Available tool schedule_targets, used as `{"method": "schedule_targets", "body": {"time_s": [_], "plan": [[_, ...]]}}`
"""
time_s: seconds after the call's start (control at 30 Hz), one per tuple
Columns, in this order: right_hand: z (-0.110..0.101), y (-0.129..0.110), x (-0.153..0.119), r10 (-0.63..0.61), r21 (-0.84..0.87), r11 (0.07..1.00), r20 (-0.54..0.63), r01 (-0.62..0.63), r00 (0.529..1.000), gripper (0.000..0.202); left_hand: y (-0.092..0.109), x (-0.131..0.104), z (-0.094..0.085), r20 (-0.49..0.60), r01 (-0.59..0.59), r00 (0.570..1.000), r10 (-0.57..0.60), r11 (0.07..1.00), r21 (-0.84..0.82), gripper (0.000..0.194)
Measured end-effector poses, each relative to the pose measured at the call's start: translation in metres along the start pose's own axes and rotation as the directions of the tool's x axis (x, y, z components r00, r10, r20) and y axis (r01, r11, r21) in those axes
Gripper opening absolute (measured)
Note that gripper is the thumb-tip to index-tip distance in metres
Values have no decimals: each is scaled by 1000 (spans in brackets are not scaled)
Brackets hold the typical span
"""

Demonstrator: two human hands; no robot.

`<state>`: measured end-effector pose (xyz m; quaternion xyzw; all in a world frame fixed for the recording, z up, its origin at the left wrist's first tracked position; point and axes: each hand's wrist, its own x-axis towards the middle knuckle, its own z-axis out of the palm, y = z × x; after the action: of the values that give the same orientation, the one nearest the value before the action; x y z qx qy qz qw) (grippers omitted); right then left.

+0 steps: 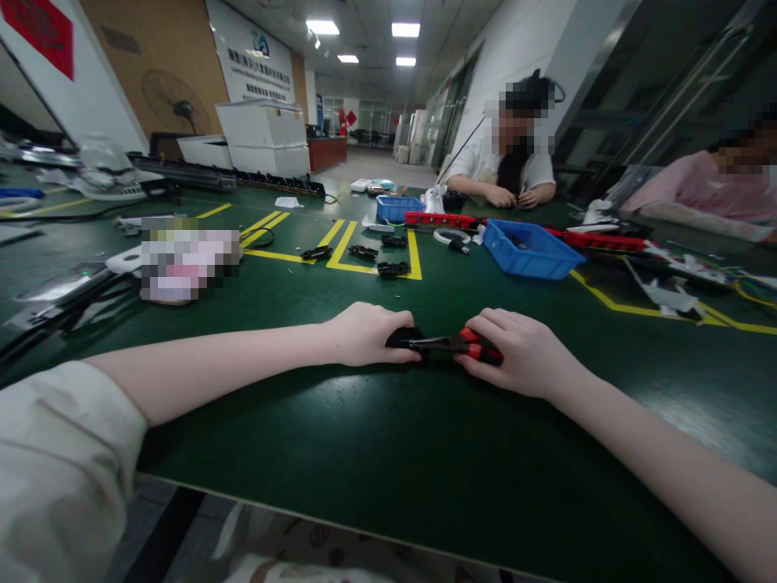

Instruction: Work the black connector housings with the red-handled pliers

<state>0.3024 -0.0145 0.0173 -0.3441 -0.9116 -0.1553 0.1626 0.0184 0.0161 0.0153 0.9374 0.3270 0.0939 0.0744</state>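
My left hand (pixel 370 334) is closed on a small black part (pixel 401 338), which it holds just above the green table. Red-handled pliers (pixel 446 344) are in my right hand (pixel 523 350), fingers wrapped round the grips. The pliers' long narrow jaws point left and reach the black part; whether they grip it I cannot make out. Beyond my hands, several similar black parts (pixel 393 269) lie in and beside a yellow-taped rectangle (pixel 418 257).
A blue bin (pixel 531 251) with dark pieces stands beyond my right hand, a smaller blue bin (pixel 399 209) farther back. Red strips (pixel 440 219) lie between them. A pinkish, blurred-out object (pixel 188 263) is at left. A co-worker (pixel 503 174) sits across the table, another person (pixel 704 190) at right.
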Motion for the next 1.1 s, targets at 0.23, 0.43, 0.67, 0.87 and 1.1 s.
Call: {"method": "schedule_targets", "body": {"time_s": [0.23, 0.43, 0.67, 0.87, 1.1], "plan": [[-1, -2, 0, 17, 31, 999, 11, -17, 1000, 27, -3, 1, 2, -14, -27, 1000, 27, 1000, -11, 42], [-2, -3, -1, 24, 2, 1000, -24, -24, 999, 28, -2, 1, 0, -5, -16, 1000, 16, 999, -34, 41], [0, -2, -2, 33, -3, 999, -47, -33, 998, 30, -3, 1, 0, -7, -36, 999, 36, 999, -33, 39], [-3, -3, -2, 79, 50, 996, -4, -79, 997, 29, -2, 0, 0, -7, -43, 999, 43, 999, -32, 40], [-3, -8, 0, 110, 82, 990, 30, -112, 994, 29, -3, 0, 1, -6, -54, 999, 54, 999, -9, 40]]}}
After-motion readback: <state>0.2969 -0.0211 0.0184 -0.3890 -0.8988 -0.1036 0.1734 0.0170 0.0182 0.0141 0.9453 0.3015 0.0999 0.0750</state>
